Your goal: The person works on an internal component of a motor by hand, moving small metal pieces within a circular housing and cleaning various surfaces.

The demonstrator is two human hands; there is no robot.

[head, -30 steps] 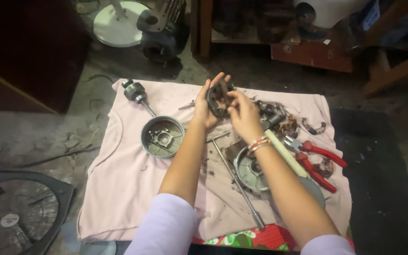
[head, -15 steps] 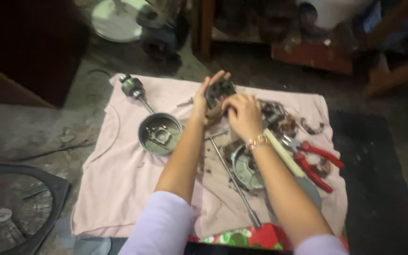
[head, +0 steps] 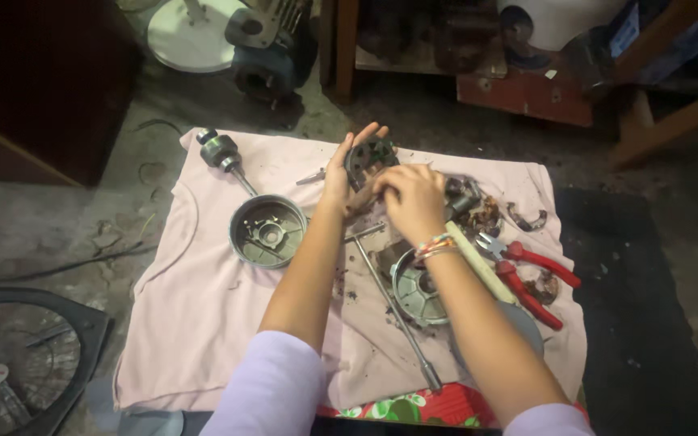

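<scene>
My left hand (head: 341, 173) cradles a round, dark motor stator (head: 367, 157) above the far part of a pink cloth (head: 195, 323). My right hand (head: 412, 198) is closed over the stator's near edge, knuckles up; whatever its fingers pinch is hidden. A round metal motor cover (head: 267, 231) lies just left of my left forearm. A second metal cover (head: 418, 291) sits partly under my right forearm. A rotor with a shaft (head: 224, 153) lies at the cloth's far left.
Red-handled pliers (head: 527, 270), a pale wooden handle (head: 478, 260), a long metal rod (head: 393, 303) and rusty scraps (head: 486, 211) lie on the cloth. A fan grille (head: 18, 363) lies at lower left. A white fan base (head: 191, 36), a motor and wooden furniture stand beyond.
Both hands have stayed on the stator, with my right hand shifting over its near edge. The view has swung slightly, so the cloth sits a little differently in frame.
</scene>
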